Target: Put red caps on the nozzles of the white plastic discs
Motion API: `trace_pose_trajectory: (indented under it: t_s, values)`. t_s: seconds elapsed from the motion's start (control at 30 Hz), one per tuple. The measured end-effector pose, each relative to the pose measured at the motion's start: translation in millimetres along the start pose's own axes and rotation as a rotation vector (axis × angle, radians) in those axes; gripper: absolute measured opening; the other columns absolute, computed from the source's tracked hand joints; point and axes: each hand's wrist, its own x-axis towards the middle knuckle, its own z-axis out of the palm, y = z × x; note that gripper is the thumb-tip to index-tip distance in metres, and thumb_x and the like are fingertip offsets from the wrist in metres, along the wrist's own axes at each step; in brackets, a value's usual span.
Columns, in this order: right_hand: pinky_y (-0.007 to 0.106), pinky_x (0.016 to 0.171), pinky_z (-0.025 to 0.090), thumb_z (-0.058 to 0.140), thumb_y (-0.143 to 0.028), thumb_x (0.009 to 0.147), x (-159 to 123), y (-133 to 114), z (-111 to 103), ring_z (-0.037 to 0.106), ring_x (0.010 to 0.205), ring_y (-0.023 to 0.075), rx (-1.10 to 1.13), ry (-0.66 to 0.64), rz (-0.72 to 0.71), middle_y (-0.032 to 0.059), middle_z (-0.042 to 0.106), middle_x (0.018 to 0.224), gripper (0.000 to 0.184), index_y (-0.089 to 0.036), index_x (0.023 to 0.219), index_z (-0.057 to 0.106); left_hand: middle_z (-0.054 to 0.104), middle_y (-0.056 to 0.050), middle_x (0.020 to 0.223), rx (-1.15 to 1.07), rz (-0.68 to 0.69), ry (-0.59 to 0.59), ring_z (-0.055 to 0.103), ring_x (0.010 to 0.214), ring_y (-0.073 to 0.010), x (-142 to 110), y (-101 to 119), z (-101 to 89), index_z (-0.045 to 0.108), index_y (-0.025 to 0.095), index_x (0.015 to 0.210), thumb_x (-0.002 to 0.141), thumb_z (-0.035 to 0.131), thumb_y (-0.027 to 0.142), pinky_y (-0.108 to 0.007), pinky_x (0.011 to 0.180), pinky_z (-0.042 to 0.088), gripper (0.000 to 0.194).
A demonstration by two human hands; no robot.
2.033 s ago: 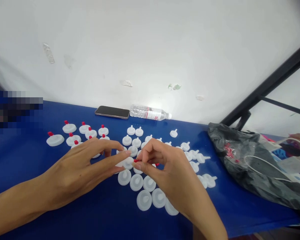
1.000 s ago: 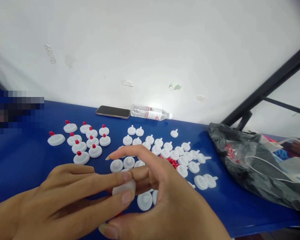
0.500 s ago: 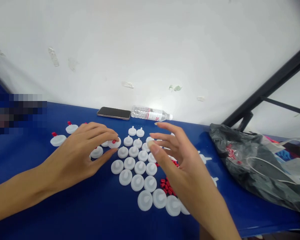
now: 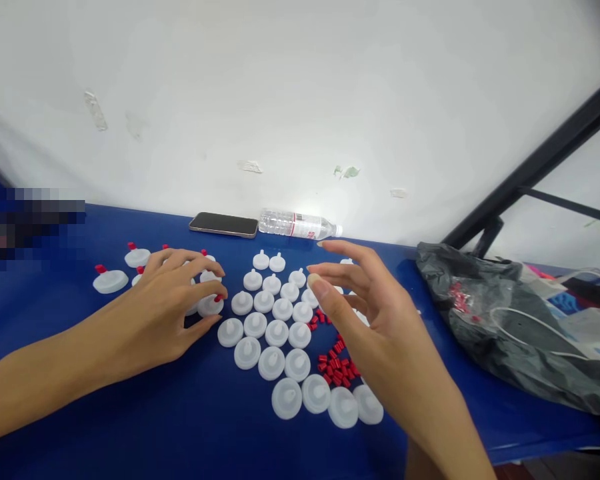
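My left hand (image 4: 167,307) is curled over the left part of the table. Its thumb and fingers close around a white disc-shaped cap with a nozzle and red tip (image 4: 210,306). More red-tipped white caps, such as the one at the far left (image 4: 110,281), lie around and partly under this hand. My right hand (image 4: 373,313) hovers with fingers apart and nothing visible in it. Below and left of it stand several white nozzle caps without red tips (image 4: 271,363), in rough rows. Small red tips (image 4: 336,367) lie in a pile, partly hidden behind the right hand.
A phone (image 4: 223,225) and a clear plastic bottle (image 4: 300,225) lie along the white wall at the back of the blue table (image 4: 180,420). On the right, a dark plastic bag (image 4: 460,333) carries a clear bag of red tips (image 4: 463,299) beside a black metal frame (image 4: 530,167).
My left hand has moved slightly left and down with the red-tipped cap. My right hand has shifted a little right, with thumb and fingertips nearer each other, showing more of the red pile.
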Motion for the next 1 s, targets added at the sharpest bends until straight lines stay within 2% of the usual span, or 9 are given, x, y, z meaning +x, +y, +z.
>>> trace_pose_trajectory:
  t_s: [0.13, 0.23, 0.3, 0.4, 0.53, 0.6, 0.77, 0.87, 1.0]
  values:
    - [0.044, 0.096, 0.072, 0.075, -0.051, 0.110, 0, 0, -3, 0.086, 0.123, 0.0296, -0.044, -0.010, -0.009, 0.0066, 0.088, 0.131, 0.031, -0.036, 0.137, 0.079, 0.084, -0.005, 0.121, 0.008, 0.004, 0.006, 0.075, 0.126, -0.0404, -1, -1, 1.0, 0.080, 0.035, 0.127, 0.112, 0.058, 0.043, -0.076, 0.120, 0.047, 0.028]
    - [0.041, 0.085, 0.069, 0.073, -0.051, 0.110, 0, 2, -7, 0.088, 0.117, 0.0302, -0.114, -0.028, -0.006, 0.0044, 0.091, 0.122, 0.024, -0.037, 0.127, 0.084, 0.084, -0.009, 0.129, -0.015, 0.007, -0.001, 0.072, 0.132, -0.0419, 3, 9, -9.2, 0.076, 0.035, 0.137, 0.113, 0.060, 0.039, -0.074, 0.124, 0.042, 0.029]
    - [0.040, 0.081, 0.067, 0.074, -0.048, 0.109, 0, 6, -11, 0.090, 0.108, 0.0308, -0.191, -0.021, 0.005, 0.0037, 0.092, 0.115, 0.023, -0.037, 0.126, 0.084, 0.080, -0.008, 0.134, -0.071, -0.004, 0.006, 0.069, 0.135, -0.0397, 6, 20, -18.8, 0.076, 0.033, 0.130, 0.115, 0.057, 0.036, -0.070, 0.125, 0.040, 0.024]
    - [0.041, 0.078, 0.062, 0.077, -0.034, 0.105, -1, 15, -18, 0.088, 0.089, 0.0294, -0.397, -0.043, 0.051, 0.0032, 0.093, 0.105, 0.020, -0.034, 0.123, 0.086, 0.077, -0.004, 0.130, -0.138, 0.014, 0.028, 0.067, 0.130, -0.0354, 9, 34, -27.6, 0.077, 0.031, 0.118, 0.116, 0.058, 0.033, -0.062, 0.120, 0.042, 0.019]
    - [0.041, 0.073, 0.054, 0.081, -0.017, 0.099, -2, 22, -26, 0.084, 0.082, 0.0300, -0.736, -0.194, 0.213, 0.0044, 0.093, 0.099, 0.018, -0.031, 0.102, 0.092, 0.078, -0.002, 0.118, -0.137, 0.106, 0.055, 0.066, 0.118, -0.0294, 10, 39, -22.3, 0.077, 0.032, 0.118, 0.117, 0.063, 0.030, -0.052, 0.113, 0.045, 0.014]
    - [0.041, 0.072, 0.052, 0.082, -0.015, 0.098, -2, 23, -27, 0.083, 0.080, 0.0303, -0.814, -0.247, 0.270, 0.0049, 0.093, 0.098, 0.019, -0.030, 0.096, 0.093, 0.078, -0.001, 0.115, -0.146, 0.138, 0.044, 0.066, 0.116, -0.0271, 10, 37, -19.1, 0.077, 0.032, 0.114, 0.118, 0.061, 0.024, -0.048, 0.112, 0.045, 0.018]
    - [0.036, 0.072, 0.050, 0.076, -0.003, 0.092, 1, 27, -25, 0.083, 0.082, 0.0266, -0.753, -0.319, 0.298, 0.0051, 0.093, 0.099, 0.029, -0.027, 0.092, 0.092, 0.079, 0.000, 0.109, -0.173, 0.204, 0.042, 0.068, 0.107, -0.0256, 13, 33, -25.6, 0.075, 0.030, 0.113, 0.113, 0.066, 0.018, -0.046, 0.106, 0.048, 0.015]
    - [0.034, 0.068, 0.049, 0.075, 0.000, 0.088, 6, 33, -25, 0.083, 0.081, 0.0262, -0.737, -0.351, 0.319, 0.0060, 0.092, 0.097, 0.032, -0.027, 0.089, 0.092, 0.080, -0.001, 0.110, -0.162, 0.212, 0.031, 0.069, 0.108, -0.0277, 13, 33, -28.4, 0.075, 0.030, 0.113, 0.112, 0.066, 0.021, -0.049, 0.108, 0.049, 0.013]
    - [0.033, 0.068, 0.048, 0.072, 0.002, 0.087, 10, 39, -25, 0.083, 0.081, 0.0266, -0.745, -0.369, 0.330, 0.0062, 0.091, 0.096, 0.034, -0.027, 0.082, 0.090, 0.082, -0.002, 0.116, -0.133, 0.224, -0.036, 0.070, 0.113, -0.0299, 12, 31, -22.3, 0.077, 0.030, 0.118, 0.112, 0.068, 0.026, -0.051, 0.110, 0.048, 0.012]
